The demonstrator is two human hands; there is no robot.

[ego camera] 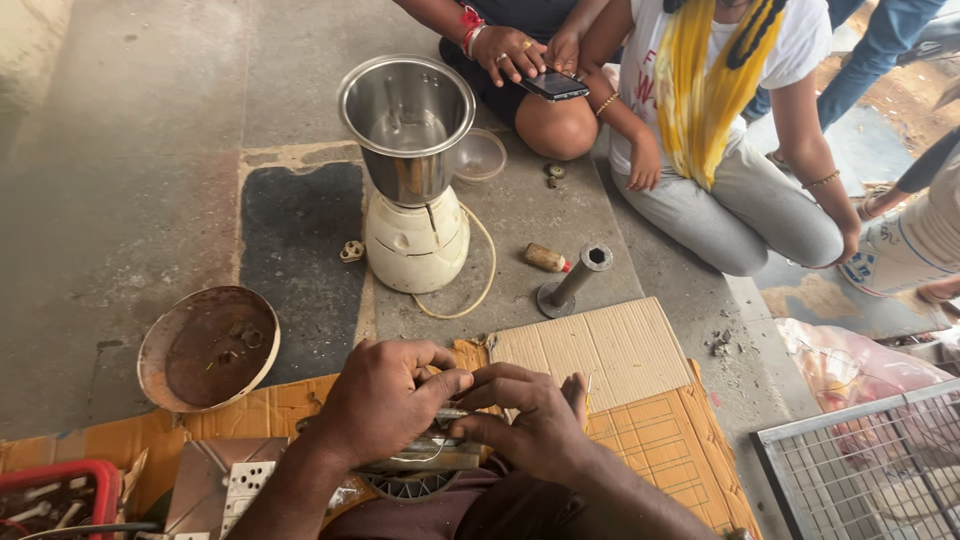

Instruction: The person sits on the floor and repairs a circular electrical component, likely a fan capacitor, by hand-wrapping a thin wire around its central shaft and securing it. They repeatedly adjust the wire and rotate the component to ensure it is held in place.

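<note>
My left hand (385,398) and my right hand (530,418) meet low in the middle of the view, both closed around a small grey metal part (440,452) with thin wires. The fingertips of both hands pinch something tiny between them; what it is cannot be made out. A ribbed round part (410,486) shows just below the hands. Beyond them stands a white mixer base (415,245) with a steel jar (407,125) on top and a cream cord (482,285) looping around it.
Cardboard sheets (620,350) cover the concrete floor. A rusty round dish (208,347) lies left, a red tray (55,495) of parts at bottom left, a metal pipe stand (575,280) and small bottle (546,259) ahead, a wire cage (865,470) bottom right. People sit opposite, one holding a phone (553,84).
</note>
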